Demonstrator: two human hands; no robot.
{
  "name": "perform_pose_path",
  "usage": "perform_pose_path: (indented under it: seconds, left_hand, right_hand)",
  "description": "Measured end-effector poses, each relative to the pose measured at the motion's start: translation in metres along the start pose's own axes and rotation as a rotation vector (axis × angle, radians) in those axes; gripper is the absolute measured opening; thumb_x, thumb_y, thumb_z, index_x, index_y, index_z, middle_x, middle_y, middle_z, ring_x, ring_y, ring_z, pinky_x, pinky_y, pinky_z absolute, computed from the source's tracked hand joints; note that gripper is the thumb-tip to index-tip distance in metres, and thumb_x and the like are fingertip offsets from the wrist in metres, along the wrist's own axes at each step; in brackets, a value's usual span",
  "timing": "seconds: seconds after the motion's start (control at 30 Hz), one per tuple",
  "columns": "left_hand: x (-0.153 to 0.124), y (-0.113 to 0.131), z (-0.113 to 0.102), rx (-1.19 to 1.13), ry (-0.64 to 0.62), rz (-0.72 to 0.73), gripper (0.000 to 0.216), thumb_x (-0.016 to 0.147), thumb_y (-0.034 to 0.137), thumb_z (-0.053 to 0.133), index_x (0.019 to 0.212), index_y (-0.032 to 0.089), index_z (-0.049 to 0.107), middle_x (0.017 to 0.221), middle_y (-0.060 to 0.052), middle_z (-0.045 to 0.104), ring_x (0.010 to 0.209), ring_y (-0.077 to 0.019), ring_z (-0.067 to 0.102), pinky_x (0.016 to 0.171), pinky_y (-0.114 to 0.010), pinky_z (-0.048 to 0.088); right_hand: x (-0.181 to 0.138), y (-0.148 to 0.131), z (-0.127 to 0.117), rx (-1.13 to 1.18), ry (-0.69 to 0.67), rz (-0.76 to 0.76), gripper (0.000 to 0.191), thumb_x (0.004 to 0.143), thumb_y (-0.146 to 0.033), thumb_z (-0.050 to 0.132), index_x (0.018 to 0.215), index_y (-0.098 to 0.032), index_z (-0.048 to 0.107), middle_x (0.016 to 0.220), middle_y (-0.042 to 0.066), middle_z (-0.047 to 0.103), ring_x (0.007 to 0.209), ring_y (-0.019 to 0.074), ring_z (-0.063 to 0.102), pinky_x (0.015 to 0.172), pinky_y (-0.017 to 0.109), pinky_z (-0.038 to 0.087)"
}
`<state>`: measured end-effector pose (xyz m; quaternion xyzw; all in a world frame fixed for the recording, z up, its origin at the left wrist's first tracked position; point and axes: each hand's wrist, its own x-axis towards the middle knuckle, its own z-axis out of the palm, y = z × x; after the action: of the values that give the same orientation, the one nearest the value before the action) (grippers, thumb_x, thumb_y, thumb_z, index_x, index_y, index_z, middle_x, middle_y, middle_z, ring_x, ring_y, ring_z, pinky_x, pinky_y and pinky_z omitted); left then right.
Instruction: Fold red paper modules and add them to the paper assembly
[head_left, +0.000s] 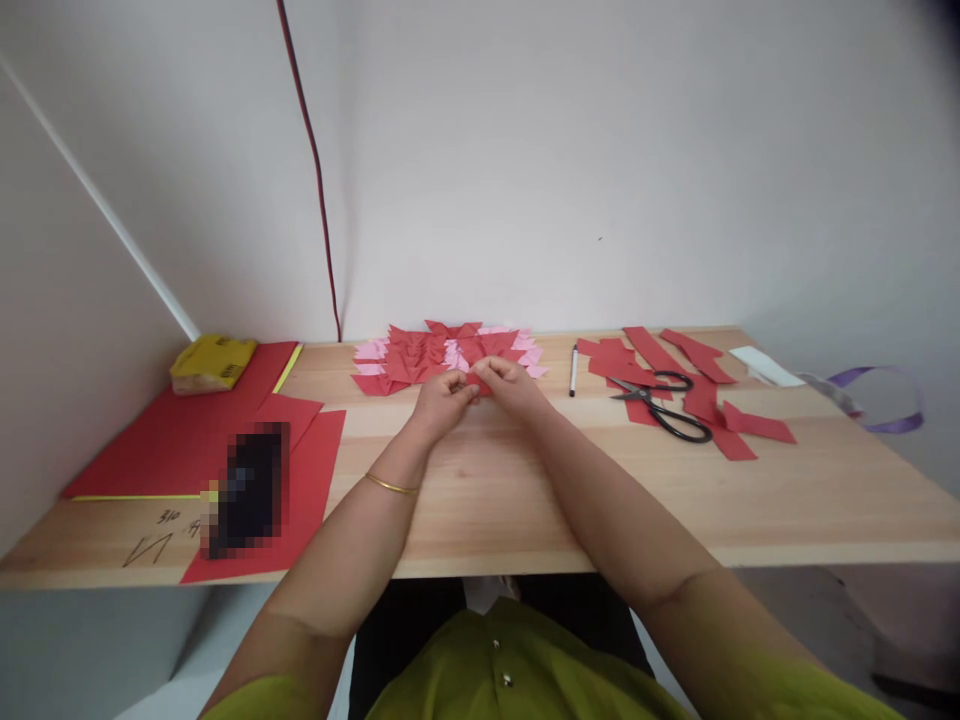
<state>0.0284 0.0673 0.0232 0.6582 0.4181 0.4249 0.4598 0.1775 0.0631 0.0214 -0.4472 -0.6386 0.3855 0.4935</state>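
Note:
My left hand (445,402) and my right hand (510,385) meet over the middle of the table, fingers pinched together. Between them is a small piece of red paper (473,379), mostly hidden by the fingers, so its shape cannot be made out. Just behind my hands lies a pile of folded red paper pieces (416,355) with pointed ends. Pink folded paper pieces (367,350) stick out among them at both sides.
At right lie black-handled scissors (651,402), red paper strips (705,355), a marker (574,370) and a white strip (765,366). At left are red paper sheets (172,440), a yellow packet (214,362) and a blurred dark object (251,490). A cord (319,170) hangs along the wall.

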Motion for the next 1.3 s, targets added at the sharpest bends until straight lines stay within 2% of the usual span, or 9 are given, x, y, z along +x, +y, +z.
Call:
perform_pose_path:
  seconds: [0.1,0.27,0.4,0.57,0.73,0.9,1.07,1.2,1.3]
  left_hand:
    - [0.003,-0.009,0.003,-0.209,0.096,-0.043,0.025,0.067,0.028,0.067,0.057,0.017,0.047,0.052,0.003,0.051,0.054,-0.0111,0.053,0.056,-0.023,0.039]
    - [0.009,-0.020,0.005,-0.437,0.118,-0.073,0.027,0.063,0.028,0.072,0.061,0.016,0.048,0.056,0.003,0.054,0.054,-0.0091,0.052,0.057,-0.023,0.041]
    - [0.010,-0.019,0.002,-0.402,0.117,-0.069,0.021,0.066,0.031,0.070,0.077,0.015,0.062,0.068,0.000,0.060,0.062,-0.0097,0.054,0.063,-0.024,0.042]
    - [0.011,-0.018,-0.004,-0.232,0.160,-0.010,0.016,0.067,0.030,0.069,0.073,0.016,0.066,0.071,-0.001,0.063,0.067,-0.0118,0.054,0.066,-0.024,0.041]
    - [0.010,-0.015,-0.006,-0.168,0.142,0.003,0.016,0.067,0.031,0.069,0.072,0.016,0.067,0.071,-0.002,0.063,0.068,-0.0129,0.054,0.066,-0.025,0.041]
    - [0.008,-0.014,-0.005,-0.217,0.128,0.008,0.014,0.069,0.029,0.066,0.068,0.016,0.063,0.067,0.001,0.057,0.064,-0.0103,0.049,0.063,-0.023,0.038]
    - [0.008,-0.012,-0.003,-0.276,0.171,0.015,0.014,0.067,0.026,0.066,0.063,0.016,0.058,0.061,0.003,0.052,0.060,-0.0090,0.045,0.060,-0.022,0.035]
    - [0.009,-0.013,-0.002,-0.352,0.191,-0.007,0.014,0.065,0.027,0.067,0.062,0.016,0.058,0.060,0.003,0.052,0.059,-0.0084,0.044,0.059,-0.022,0.036]
    - [0.011,-0.016,-0.002,-0.407,0.192,-0.054,0.016,0.062,0.027,0.070,0.063,0.015,0.059,0.060,0.003,0.054,0.058,-0.0082,0.046,0.060,-0.022,0.037]
  right_hand:
    - [0.002,0.002,-0.001,0.012,0.058,0.030,0.033,0.083,-0.049,0.046,0.088,-0.019,0.059,0.085,0.002,0.062,0.080,0.0145,0.056,0.074,0.027,0.045]
    - [0.002,0.007,-0.001,0.030,-0.002,0.075,0.028,0.078,-0.045,0.055,0.080,-0.018,0.054,0.068,-0.002,0.054,0.063,0.0106,0.049,0.064,0.024,0.041]
    - [0.002,0.009,0.000,-0.035,0.003,0.000,0.023,0.077,-0.041,0.055,0.078,-0.017,0.055,0.073,-0.001,0.055,0.066,0.0111,0.049,0.065,0.024,0.040]
    - [0.002,0.009,0.003,-0.066,-0.014,-0.014,0.024,0.076,-0.042,0.057,0.078,-0.018,0.056,0.073,0.000,0.057,0.064,0.0116,0.049,0.063,0.025,0.041]
    - [0.003,0.012,0.003,-0.014,0.007,-0.005,0.025,0.073,-0.041,0.061,0.080,-0.018,0.055,0.075,0.001,0.058,0.065,0.0117,0.051,0.062,0.025,0.042]
    - [0.002,0.013,0.003,0.008,-0.042,-0.004,0.027,0.073,-0.042,0.061,0.083,-0.017,0.057,0.077,0.001,0.060,0.066,0.0116,0.052,0.062,0.025,0.041]
    - [0.000,0.010,0.003,-0.034,-0.039,0.013,0.031,0.073,-0.046,0.061,0.073,-0.016,0.056,0.066,-0.001,0.055,0.059,0.0099,0.047,0.056,0.023,0.036]
    - [-0.001,0.006,0.002,-0.039,-0.038,-0.003,0.031,0.075,-0.047,0.061,0.073,-0.016,0.057,0.065,-0.001,0.055,0.059,0.0099,0.046,0.056,0.022,0.035]
    - [-0.001,0.005,0.001,0.016,-0.049,0.056,0.032,0.075,-0.047,0.060,0.075,-0.016,0.057,0.066,-0.001,0.056,0.060,0.0101,0.048,0.058,0.023,0.037]
